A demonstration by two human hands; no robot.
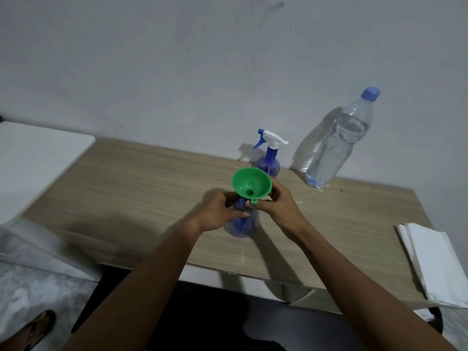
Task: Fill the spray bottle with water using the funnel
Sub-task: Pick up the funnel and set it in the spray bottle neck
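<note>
At the middle of the counter [126, 186] stands the spray bottle [240, 225], with the funnel [252, 184] atop it. Behind, near the far edge, stands a second sprayer [269, 158], and right of that a water bottle [334, 148]. A paper stack [435, 262] lies near right.

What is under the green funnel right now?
A blue bottle, gripped by the left hand; the right hand pinches the funnel. Its spout and the bottle's neck are covered, so seating is unclear.
</note>
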